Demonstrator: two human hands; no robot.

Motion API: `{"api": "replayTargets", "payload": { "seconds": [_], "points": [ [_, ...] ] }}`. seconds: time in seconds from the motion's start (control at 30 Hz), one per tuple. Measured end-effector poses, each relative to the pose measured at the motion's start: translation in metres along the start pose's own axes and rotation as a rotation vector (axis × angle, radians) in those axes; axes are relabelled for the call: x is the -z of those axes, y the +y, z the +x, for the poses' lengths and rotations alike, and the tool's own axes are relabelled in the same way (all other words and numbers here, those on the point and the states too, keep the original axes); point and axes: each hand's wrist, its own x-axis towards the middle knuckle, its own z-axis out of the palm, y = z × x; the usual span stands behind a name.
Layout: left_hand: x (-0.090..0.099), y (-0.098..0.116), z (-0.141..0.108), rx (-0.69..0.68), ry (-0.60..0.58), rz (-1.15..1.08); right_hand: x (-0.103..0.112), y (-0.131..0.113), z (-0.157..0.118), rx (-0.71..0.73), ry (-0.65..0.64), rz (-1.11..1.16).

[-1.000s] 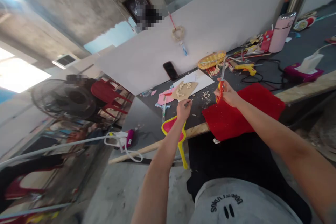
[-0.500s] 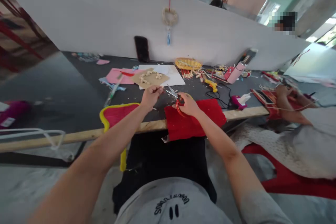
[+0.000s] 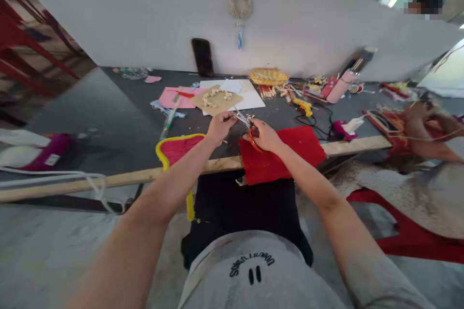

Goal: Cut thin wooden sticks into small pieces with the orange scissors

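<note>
My right hand [image 3: 267, 135] is closed round the red handles of a pair of scissors [image 3: 243, 119], whose blades point up and left toward my other hand. Fingers pinched, my left hand [image 3: 220, 127] is beside the blade tips; whatever it grips is too small to make out. Beyond the hands, small pale pieces [image 3: 210, 98] form a curved line on a brown card [image 3: 197, 102]. That card overlaps a white sheet [image 3: 256, 99] and pink paper [image 3: 167, 98]. Under my right wrist lies a red cloth [image 3: 304, 147].
A yellow basket [image 3: 268, 77], a yellow glue gun [image 3: 303, 106] with black cord and a pink bottle [image 3: 340, 88] stand toward the back right. A phone [image 3: 203, 58] leans on the partition, where a heart-shaped hanging [image 3: 240, 5] dangles. At right, a co-worker's hands [image 3: 416, 116] are busy.
My view has shifted, so the whole scene sits further right and slightly higher. The scissor blades look closer to my left fingertips, and both hands keep their grips.
</note>
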Motion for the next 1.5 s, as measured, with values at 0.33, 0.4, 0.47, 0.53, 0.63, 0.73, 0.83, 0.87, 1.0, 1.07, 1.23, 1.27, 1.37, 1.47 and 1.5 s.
{"api": "replayTargets", "payload": {
  "seconds": [0.33, 0.4, 0.47, 0.53, 0.63, 0.73, 0.83, 0.87, 1.0, 1.07, 1.23, 1.27, 1.37, 1.47, 1.5],
  "points": [
    [0.007, -0.006, -0.003, 0.037, -0.016, 0.078, -0.008, -0.009, -0.001, -0.03, 0.013, -0.052],
    [0.008, -0.007, -0.003, 0.033, -0.026, 0.069, -0.009, -0.009, -0.001, -0.031, 0.01, -0.058],
    [0.008, -0.007, -0.003, 0.02, -0.033, 0.07, -0.009, -0.009, -0.001, -0.026, -0.001, -0.059],
    [0.009, -0.007, -0.003, 0.01, -0.031, 0.079, -0.008, -0.01, -0.001, -0.019, -0.015, -0.061],
    [0.008, -0.006, -0.003, 0.008, -0.029, 0.066, -0.006, -0.01, -0.001, -0.004, -0.021, -0.072],
    [0.005, -0.006, -0.002, 0.007, -0.035, 0.021, -0.005, -0.008, 0.002, 0.012, -0.016, -0.096],
    [0.001, -0.004, 0.004, -0.015, -0.074, 0.016, -0.004, -0.003, 0.009, 0.059, -0.013, -0.145],
    [0.0, -0.002, 0.006, -0.028, -0.085, 0.024, -0.003, -0.001, 0.012, 0.074, -0.014, -0.159],
    [-0.002, 0.008, 0.018, -0.074, -0.074, 0.071, 0.004, 0.003, 0.024, 0.082, -0.034, -0.17],
    [-0.001, 0.012, 0.023, -0.091, -0.076, 0.102, 0.007, 0.003, 0.03, 0.077, -0.059, -0.165],
    [0.005, 0.015, 0.032, -0.079, -0.034, 0.152, 0.011, 0.002, 0.044, 0.092, -0.134, -0.209],
    [0.006, 0.014, 0.033, -0.075, -0.027, 0.153, 0.011, 0.002, 0.047, 0.099, -0.147, -0.222],
    [0.009, 0.011, 0.037, -0.064, -0.033, 0.151, 0.012, 0.005, 0.055, 0.124, -0.167, -0.247],
    [0.011, 0.009, 0.041, -0.092, -0.057, 0.107, 0.013, 0.01, 0.061, 0.135, -0.157, -0.266],
    [0.012, 0.009, 0.042, -0.101, -0.065, 0.079, 0.013, 0.012, 0.062, 0.134, -0.149, -0.273]
  ]
}}
